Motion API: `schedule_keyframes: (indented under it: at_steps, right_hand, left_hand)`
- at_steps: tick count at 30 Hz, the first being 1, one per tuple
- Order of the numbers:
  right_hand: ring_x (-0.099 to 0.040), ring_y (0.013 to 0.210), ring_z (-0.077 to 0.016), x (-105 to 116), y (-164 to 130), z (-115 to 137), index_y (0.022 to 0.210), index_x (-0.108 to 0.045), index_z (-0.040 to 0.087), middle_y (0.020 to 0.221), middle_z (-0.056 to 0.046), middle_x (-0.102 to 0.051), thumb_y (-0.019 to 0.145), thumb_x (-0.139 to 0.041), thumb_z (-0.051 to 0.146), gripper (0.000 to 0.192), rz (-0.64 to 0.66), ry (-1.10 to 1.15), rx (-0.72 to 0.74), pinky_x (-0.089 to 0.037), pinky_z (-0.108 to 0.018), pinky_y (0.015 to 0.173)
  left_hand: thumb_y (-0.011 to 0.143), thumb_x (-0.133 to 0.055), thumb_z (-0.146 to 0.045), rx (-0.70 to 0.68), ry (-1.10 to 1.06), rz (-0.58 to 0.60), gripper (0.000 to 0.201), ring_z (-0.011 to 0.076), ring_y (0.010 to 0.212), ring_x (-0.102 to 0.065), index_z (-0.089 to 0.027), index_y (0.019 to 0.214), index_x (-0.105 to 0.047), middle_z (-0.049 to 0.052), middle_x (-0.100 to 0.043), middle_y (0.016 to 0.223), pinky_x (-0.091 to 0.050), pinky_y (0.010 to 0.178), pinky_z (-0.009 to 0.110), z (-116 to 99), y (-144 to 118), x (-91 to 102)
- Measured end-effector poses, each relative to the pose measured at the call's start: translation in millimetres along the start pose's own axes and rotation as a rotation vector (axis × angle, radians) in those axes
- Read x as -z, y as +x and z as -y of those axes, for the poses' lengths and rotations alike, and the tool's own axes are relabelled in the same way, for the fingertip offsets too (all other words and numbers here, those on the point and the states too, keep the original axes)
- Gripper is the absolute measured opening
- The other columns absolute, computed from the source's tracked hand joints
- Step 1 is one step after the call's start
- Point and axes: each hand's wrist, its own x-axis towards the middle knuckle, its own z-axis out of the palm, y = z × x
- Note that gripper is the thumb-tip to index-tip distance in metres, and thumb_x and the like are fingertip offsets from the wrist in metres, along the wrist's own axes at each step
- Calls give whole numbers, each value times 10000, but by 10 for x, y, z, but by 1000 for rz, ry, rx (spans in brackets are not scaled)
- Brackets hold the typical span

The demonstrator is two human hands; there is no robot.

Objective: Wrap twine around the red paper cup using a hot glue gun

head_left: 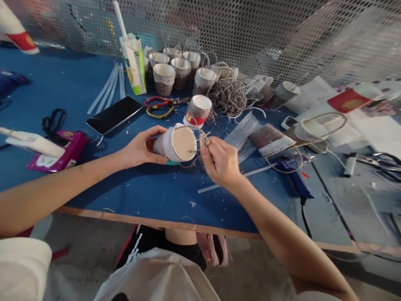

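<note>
My left hand (143,146) is wrapped around a paper cup (184,144) with a pale band around its rim, tilted so that its pale round end faces me. A thin grey cord (194,126) arches from the cup like a handle. My right hand (221,161) is closed in a pinch on that cord, just right of the cup. Something teal shows under the cup by my left fingers. Just behind stands another cup (198,109), partly wrapped in grey cord with red showing below.
Several wrapped cups (164,79) stand at the back beside a juice carton (134,62) and a heap of grey cord (230,97). A phone (115,115) and pliers (159,107) lie behind my left hand. Rightward are clear sticks (239,136), a blue glue gun (296,177) and scissors (384,161).
</note>
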Motion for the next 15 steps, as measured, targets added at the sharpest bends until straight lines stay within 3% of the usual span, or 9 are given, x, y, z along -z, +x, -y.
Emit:
schedule_keyframes:
  at_steps: [15]
  right_hand:
    - [-329, 544, -117, -3, 7, -5, 694, -248, 242, 599, 28, -343, 964, -409, 113, 340, -13, 38, 34, -301, -274, 512]
  left_hand:
    - [520, -904, -489, -24, 56, -25, 697, 228, 980, -650, -223, 1071, -571, 53, -655, 1075, -584, 813, 377, 18, -1, 3]
